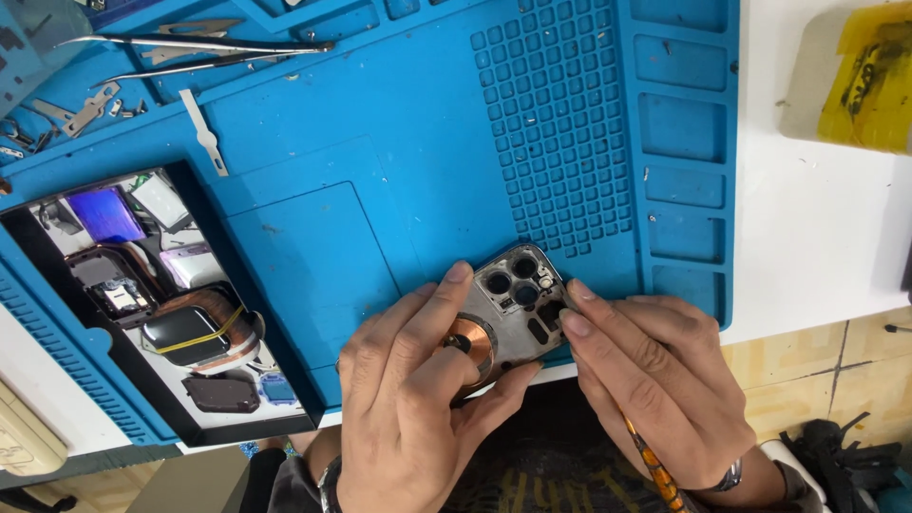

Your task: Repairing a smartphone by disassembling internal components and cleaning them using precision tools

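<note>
Head view: phone housing (513, 309) between both hands (left (413, 399), right (655, 380)), over mat (380, 142) edge

Matt blue rubbery work mat (380, 142), moulded with a grid and shallow trays. Glossy smooth white desk (817, 228). Bright steel tweezers (190, 46). Dull grey metal phone back frame (518, 309) with a shiny copper coil (472, 340). Yellowed, stained translucent plastic sheet (869, 81).

Bare left hand (408, 408), dark band at wrist; bare right hand (655, 380), silvery bracelet at wrist
</note>
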